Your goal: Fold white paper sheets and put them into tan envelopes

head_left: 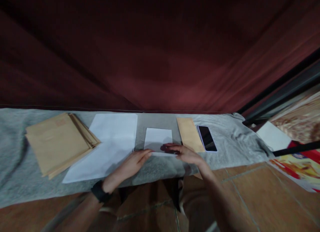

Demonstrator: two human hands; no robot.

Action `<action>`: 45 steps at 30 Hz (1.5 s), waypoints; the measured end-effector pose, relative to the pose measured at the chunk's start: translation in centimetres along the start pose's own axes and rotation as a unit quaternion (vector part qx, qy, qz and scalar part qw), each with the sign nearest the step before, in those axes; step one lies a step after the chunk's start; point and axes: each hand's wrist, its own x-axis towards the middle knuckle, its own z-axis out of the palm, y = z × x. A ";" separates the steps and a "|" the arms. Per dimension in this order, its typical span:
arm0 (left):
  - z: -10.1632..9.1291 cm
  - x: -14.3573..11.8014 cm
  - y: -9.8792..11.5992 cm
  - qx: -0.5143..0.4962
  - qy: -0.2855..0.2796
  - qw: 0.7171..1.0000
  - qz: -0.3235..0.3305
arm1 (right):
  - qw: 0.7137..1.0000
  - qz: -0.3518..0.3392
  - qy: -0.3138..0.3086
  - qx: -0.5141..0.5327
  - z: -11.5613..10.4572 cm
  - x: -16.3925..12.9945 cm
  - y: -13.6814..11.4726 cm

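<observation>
From the head view, a small folded white paper sheet (158, 139) lies on the grey cloth-covered counter (232, 138). The left hand (133, 163) rests open, fingertips at its near left corner. The right hand (183, 153) presses flat on its near edge. Pressing evenly along that edge should keep the fold crisp, I judge.

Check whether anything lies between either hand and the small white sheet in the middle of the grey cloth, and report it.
Nothing visible does. The left hand touches the small white sheet at its near left corner, and the right hand rests its fingers on the near edge. The brown envelope lies beside it, to the right.
</observation>
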 end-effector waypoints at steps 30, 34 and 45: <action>0.9 3.9 1.0 0.237 0.146 0.927 -0.252 | 0.916 0.258 0.183 -0.246 2.8 3.1 -1.0; 0.9 4.4 1.7 0.264 0.130 0.913 -0.282 | 0.901 0.286 0.186 -0.269 2.7 3.5 -1.7; 1.2 5.5 2.0 0.281 0.148 0.899 -0.303 | 0.882 0.283 0.210 -0.312 3.1 4.2 -2.6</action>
